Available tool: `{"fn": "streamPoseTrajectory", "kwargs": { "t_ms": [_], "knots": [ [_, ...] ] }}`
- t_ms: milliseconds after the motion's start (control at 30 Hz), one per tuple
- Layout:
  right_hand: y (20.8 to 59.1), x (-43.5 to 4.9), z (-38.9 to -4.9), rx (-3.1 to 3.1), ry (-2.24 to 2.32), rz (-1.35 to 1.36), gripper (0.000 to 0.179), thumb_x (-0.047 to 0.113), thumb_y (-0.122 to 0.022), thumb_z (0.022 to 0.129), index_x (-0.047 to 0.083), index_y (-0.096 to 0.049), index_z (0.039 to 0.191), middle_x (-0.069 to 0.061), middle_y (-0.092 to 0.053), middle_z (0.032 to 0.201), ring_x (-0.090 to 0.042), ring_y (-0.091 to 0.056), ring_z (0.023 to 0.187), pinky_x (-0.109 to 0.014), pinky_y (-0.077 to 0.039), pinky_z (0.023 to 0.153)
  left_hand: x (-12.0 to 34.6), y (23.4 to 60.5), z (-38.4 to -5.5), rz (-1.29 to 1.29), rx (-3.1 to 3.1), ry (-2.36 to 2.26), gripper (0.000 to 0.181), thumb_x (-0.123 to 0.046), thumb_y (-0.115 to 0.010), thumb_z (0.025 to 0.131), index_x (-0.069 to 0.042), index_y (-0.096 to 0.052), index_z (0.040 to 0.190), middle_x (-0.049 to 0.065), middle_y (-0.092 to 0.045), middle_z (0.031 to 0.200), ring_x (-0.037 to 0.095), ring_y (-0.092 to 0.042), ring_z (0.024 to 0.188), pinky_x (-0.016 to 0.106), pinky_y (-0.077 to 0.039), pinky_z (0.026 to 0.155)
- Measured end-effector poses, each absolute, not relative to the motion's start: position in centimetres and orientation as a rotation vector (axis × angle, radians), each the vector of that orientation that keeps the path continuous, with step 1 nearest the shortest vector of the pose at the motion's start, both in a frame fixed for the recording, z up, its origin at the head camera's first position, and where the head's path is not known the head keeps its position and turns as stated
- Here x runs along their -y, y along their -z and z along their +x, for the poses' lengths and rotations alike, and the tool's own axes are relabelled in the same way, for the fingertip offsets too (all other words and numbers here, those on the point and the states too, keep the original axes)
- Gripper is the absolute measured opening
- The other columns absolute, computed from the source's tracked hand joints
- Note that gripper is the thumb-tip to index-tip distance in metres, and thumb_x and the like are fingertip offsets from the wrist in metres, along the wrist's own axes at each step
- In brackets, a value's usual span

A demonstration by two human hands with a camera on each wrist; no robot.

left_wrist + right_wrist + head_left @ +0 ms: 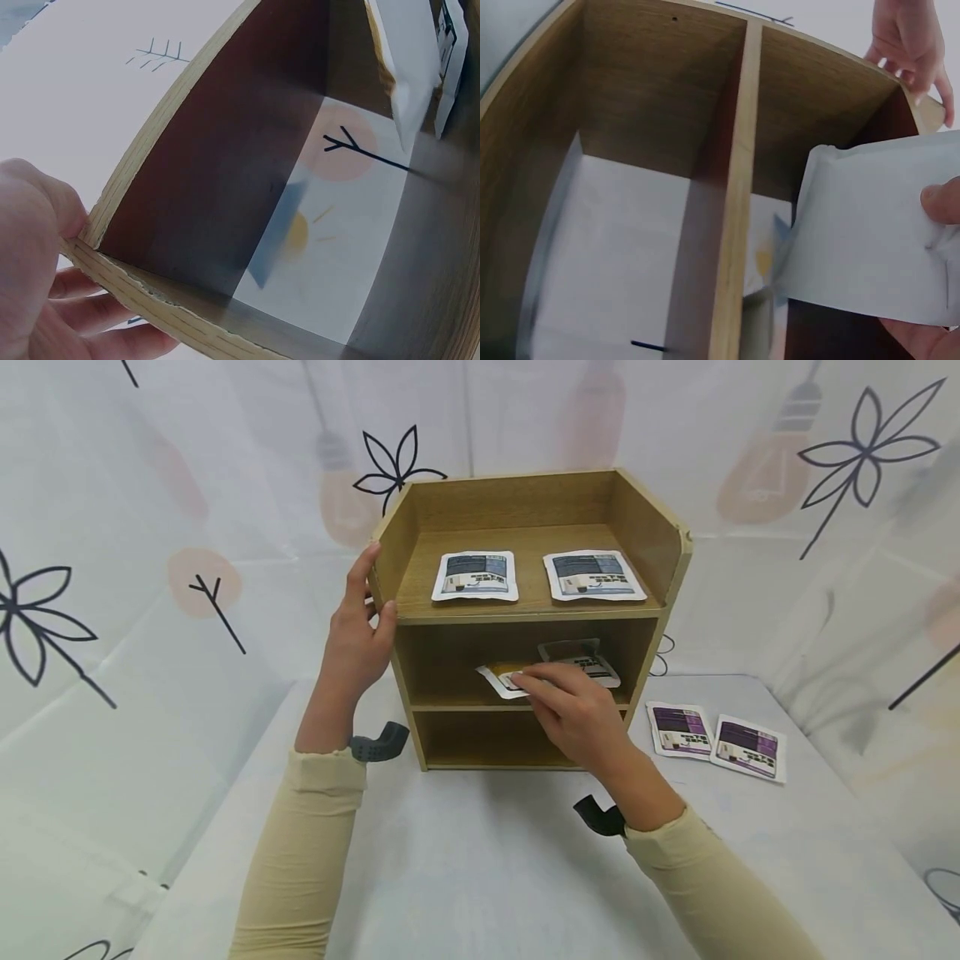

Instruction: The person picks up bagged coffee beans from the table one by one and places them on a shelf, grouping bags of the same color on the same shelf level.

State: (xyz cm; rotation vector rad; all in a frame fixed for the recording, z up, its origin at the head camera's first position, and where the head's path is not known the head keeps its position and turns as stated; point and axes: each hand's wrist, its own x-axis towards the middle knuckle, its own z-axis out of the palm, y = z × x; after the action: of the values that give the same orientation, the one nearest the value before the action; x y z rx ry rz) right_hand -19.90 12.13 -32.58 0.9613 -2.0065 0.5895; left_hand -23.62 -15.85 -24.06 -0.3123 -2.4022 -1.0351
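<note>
My left hand (358, 647) grips the left side of a small wooden shelf unit (517, 510); in the left wrist view its thumb is at the front edge and the fingers are behind. With my right hand (581, 718) I pinch a flat sachet (501, 680) at the opening of the middle compartment, thumb on one face. Its yellowish label shows partly in the head view, while the right wrist view shows its plain white back (862, 232). Behind that hand, another sachet (577, 652) lies in the same compartment, partly covered.
Two white sachets with blue-grey labels, a left one (476, 577) and a right one (596, 577), lie on the top shelf. A pair with purple labels (681, 731) rests on the white table (480, 877) right of the unit. Patterned white sheeting (525, 418) hangs behind.
</note>
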Motion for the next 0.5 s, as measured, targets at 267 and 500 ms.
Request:
{"fn": "streamPoseTrajectory", "kwargs": {
  "t_ms": [267,500],
  "knots": [
    [33.4,-10.9,-20.7,2.039,-0.543,0.943,0.035,0.002,-0.076,0.08,0.01,-0.073,0.113,-0.009,-0.07,0.105,-0.024,-0.068,0.095,-0.036,-0.059,0.081,15.8,24.1,-23.7,-0.31,2.406,1.038,0.07,-0.018,-0.046,0.1,-0.057,-0.009,0.146,0.008,-0.027,0.157,0.039,-0.047,0.133,0.055,-0.049,0.096],
    [34.0,-9.9,-21.2,2.063,-0.494,0.94,0.032,0.002,-0.074,0.081,0.012,-0.073,0.112,-0.008,-0.071,0.104,-0.023,-0.068,0.095,-0.035,-0.059,0.082,15.8,24.1,-23.6,-0.307,2.403,1.036,0.069,-0.017,-0.046,0.1,-0.055,-0.01,0.146,0.01,-0.028,0.156,0.04,-0.047,0.132,0.055,-0.049,0.096]
  ]
}}
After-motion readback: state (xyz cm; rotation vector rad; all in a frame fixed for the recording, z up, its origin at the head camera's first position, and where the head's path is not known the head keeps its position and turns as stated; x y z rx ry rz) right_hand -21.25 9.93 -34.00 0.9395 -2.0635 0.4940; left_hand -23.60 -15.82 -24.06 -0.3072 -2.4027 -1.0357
